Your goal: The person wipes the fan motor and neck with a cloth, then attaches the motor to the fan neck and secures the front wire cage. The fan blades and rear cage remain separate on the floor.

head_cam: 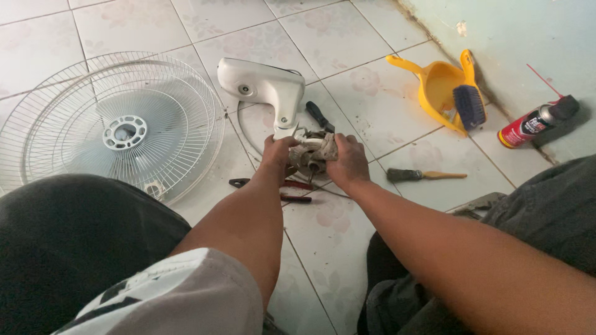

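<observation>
Head view: a fan motor (312, 152) is gripped from both sides on the tiled floor (347, 49), the left hand (276, 154) closed on its left edge and the right hand (349, 162) clasped on its right. Just behind it, touching or nearly so, a white fan housing (264, 84) is seen lying on its side. Red-handled pliers (282, 189) are laid just below the hands, and a dark-handled screwdriver (319, 115) beside the housing. To the left, a white wire fan guard (118, 124) is spread flat. To the right, a paintbrush (425, 175) is found, with a yellow dustpan (437, 84) holding a hand brush (470, 105) farther back, and a red spray can (534, 123) by the wall.
</observation>
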